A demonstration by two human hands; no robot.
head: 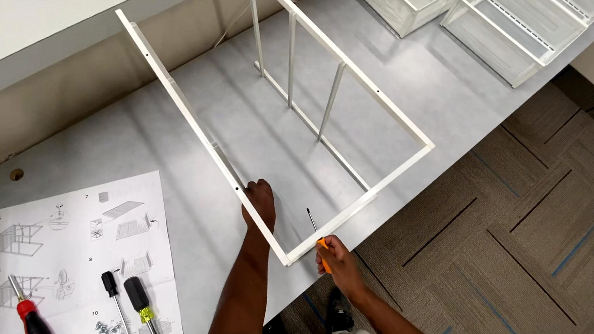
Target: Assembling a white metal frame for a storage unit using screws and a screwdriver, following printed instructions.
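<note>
The left hand (260,199) is closed around the near side rail of a white metal frame (346,71), just above the frame's near corner; the right hand (333,254) is wrapped round the orange handle of a screwdriver (316,230), whose dark shaft points up and away, its tip just inside that corner and apparently not yet seated in a fastener. The frame stands on the grey table (432,93), reaching away from both hands. For the step to go well, the rail should be held firmly so the corner cannot twist, and the tip should be set square in the screw head before any turn is applied; a slanted blade is judged likely to slip. To the left of the left hand, an instruction sheet (76,227) carries a red-handled screwdriver (32,323), two black-handled drivers (130,307) and a small heap of screws (109,331). Beyond the frame, wire baskets (532,7) are well apart from the hands.
</note>
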